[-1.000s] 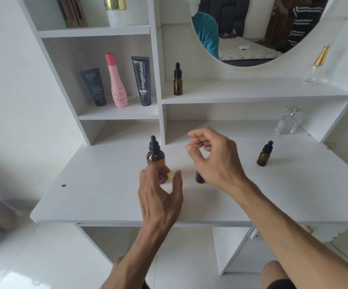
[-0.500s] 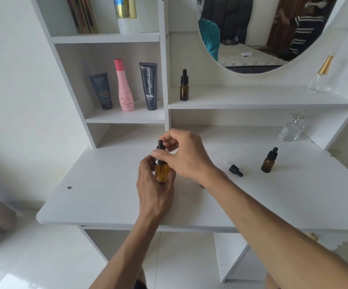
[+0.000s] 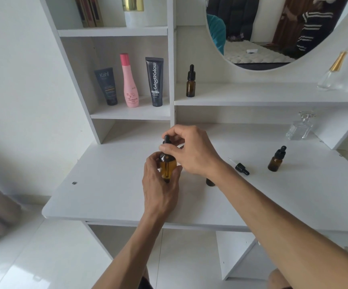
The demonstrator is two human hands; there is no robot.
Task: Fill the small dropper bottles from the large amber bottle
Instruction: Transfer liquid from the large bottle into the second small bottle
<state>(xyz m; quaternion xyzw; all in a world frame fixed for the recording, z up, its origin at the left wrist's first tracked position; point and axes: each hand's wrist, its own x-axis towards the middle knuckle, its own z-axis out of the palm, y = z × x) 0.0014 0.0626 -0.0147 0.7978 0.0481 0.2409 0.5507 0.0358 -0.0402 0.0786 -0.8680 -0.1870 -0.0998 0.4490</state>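
The large amber bottle [image 3: 167, 166] stands at the middle of the white desk [image 3: 110, 195]. My left hand [image 3: 160, 184] grips its body. My right hand [image 3: 191, 151] pinches its black dropper cap [image 3: 166, 140]. A small uncapped bottle [image 3: 210, 182] shows only partly behind my right forearm. Its loose dropper cap [image 3: 241, 168] lies on the desk to the right. Another small capped dropper bottle [image 3: 277, 159] stands further right, and a third [image 3: 190, 81] stands on the shelf above.
Three cosmetic tubes and bottles [image 3: 130, 81] stand in the left cubby. A glass perfume bottle [image 3: 300, 127] sits at the desk's back right, and another with a gold cap [image 3: 332, 71] is on the upper shelf. A round mirror [image 3: 273, 28] hangs above.
A second ago both hands hovered open near the large bottle. Now my left hand holds its body and my right hand pinches the cap. The loose dropper cap came into view on the desk.
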